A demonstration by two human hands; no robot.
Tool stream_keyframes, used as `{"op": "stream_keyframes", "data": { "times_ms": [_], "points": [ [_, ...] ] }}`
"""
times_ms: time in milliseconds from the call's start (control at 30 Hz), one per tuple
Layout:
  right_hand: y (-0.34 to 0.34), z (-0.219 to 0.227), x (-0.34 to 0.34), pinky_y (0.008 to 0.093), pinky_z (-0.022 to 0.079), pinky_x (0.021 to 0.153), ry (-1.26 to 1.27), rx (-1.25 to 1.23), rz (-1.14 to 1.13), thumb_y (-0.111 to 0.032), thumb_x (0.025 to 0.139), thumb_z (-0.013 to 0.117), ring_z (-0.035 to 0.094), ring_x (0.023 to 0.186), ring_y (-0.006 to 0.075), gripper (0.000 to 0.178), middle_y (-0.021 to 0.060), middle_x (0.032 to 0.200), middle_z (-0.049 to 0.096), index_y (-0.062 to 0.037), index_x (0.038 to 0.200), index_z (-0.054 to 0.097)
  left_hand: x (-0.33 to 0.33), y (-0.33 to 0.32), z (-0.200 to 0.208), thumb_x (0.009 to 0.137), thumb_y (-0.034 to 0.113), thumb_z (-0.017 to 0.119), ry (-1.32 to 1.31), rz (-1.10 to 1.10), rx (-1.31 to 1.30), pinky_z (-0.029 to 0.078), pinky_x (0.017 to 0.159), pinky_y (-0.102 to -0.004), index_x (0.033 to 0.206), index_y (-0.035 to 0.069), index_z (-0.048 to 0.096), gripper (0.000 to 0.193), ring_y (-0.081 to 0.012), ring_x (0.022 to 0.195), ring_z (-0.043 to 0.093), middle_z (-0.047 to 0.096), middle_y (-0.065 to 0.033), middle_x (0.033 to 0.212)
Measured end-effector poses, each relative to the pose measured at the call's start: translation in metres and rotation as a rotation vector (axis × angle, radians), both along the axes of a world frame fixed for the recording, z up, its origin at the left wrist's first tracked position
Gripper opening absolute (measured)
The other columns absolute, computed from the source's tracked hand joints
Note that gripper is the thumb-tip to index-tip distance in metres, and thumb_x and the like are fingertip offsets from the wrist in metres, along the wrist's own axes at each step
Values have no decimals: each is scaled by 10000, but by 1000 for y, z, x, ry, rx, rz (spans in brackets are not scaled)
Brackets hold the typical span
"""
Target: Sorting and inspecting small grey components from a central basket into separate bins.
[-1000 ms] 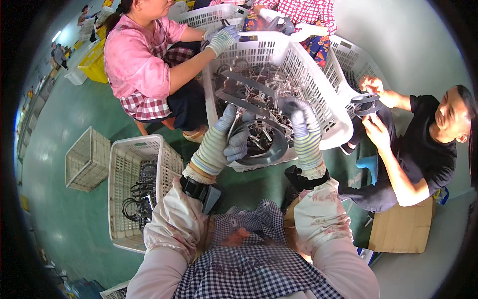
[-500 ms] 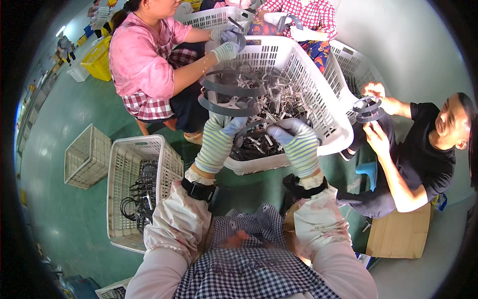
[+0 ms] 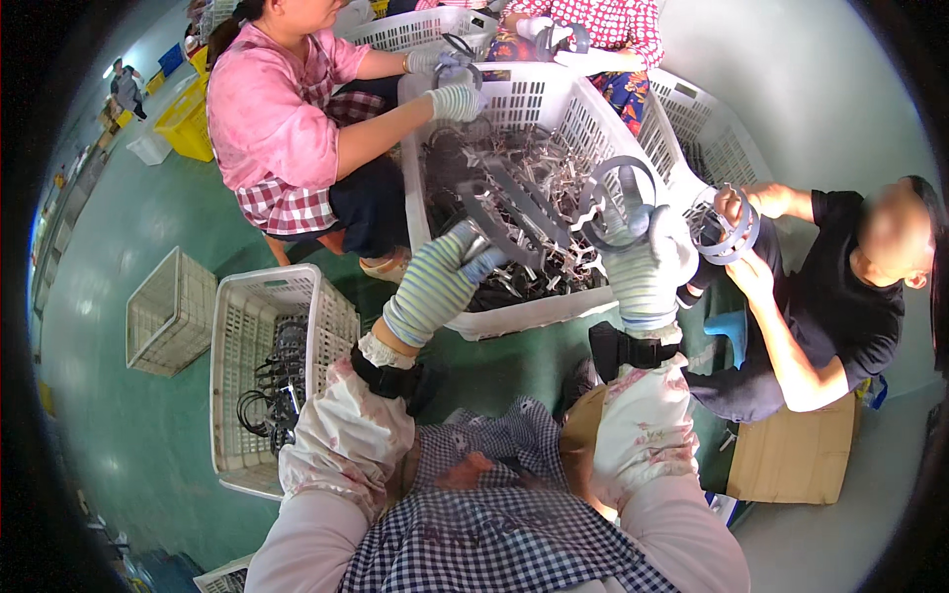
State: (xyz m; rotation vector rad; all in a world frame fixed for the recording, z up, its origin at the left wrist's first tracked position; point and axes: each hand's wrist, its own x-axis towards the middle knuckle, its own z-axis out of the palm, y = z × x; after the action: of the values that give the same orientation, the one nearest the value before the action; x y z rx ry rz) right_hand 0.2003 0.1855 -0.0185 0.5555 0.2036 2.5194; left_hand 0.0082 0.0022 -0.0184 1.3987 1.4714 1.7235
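My left hand [image 3: 435, 280], in a striped knit glove, is closed on dark curved bands [image 3: 502, 225] at the near left of a large white crate. The bands slant down to the right and are slightly blurred. Over the crate's near right corner, my right hand [image 3: 645, 259] grips a dark ring-shaped band [image 3: 585, 183] with a wavy metal piece on its inner side. Its glove is striped too. Beneath both hands, the white crate [image 3: 657, 188] holds a jumbled heap of silvery metal parts and dark bands [image 3: 568, 267].
A co-worker in pink [image 3: 282, 109] handles a band at the crate's left. Another in black [image 3: 816, 267] holds rings at the right; a third in red sits behind. A crate of dark rings [image 3: 227, 395], a smaller crate [image 3: 148, 346] and a cardboard piece [image 3: 796, 455] lie around.
My right hand has moved right and now holds a ring-shaped band up. The bands in my left hand have swung from nearly level to slanting, and that hand is slightly lower.
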Motion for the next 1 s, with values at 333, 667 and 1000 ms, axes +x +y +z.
{"op": "stream_keyframes", "data": {
  "times_ms": [333,667,1000],
  "points": [
    [-16,21,2,518,428,969,-700,800,-546,-292,996,494,461,1268,363,291,147,1442,427,-27,1099,556,6,2,6,947,287,573,654,108,-218,468,616,-427,1076,42,643,286,-376,686,619,640,-191,767],
    [6,-13,16,268,438,605,-814,1016,-567,-292,975,573,560,774,113,269,74,1023,628,-33,1021,626,0,0,6,939,284,579,656,97,-171,478,646,-433,1092,53,653,287,-382,726,627,640,-205,789],
    [-12,22,4,257,450,745,-947,1540,-736,-218,958,597,538,759,90,313,0,849,632,2,1180,616,-4,-10,7,923,260,602,612,63,-213,487,692,-422,1075,31,657,280,-391,781,628,654,-209,848]
  ]
}}
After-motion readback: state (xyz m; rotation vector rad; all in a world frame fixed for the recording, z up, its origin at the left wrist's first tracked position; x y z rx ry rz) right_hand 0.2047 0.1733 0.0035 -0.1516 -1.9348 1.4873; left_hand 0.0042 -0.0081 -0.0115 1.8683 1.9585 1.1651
